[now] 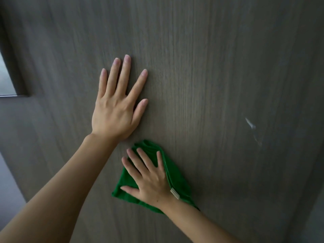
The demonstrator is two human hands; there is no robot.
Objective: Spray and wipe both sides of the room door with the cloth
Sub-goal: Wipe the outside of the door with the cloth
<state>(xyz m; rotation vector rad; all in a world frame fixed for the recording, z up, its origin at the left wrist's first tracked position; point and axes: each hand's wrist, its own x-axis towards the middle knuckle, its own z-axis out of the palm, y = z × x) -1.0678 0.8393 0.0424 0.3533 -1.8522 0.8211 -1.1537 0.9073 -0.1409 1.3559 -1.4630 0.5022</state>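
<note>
Both hands flat: right hand (149, 179) presses cloth (177, 179) on door (210, 76).

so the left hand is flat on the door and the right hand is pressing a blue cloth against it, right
Not quite: the cloth is green, not blue, as the head view shows. The rest holds: the left hand lies flat with fingers spread on the door, and the right hand presses the cloth against the door just below it.
</note>
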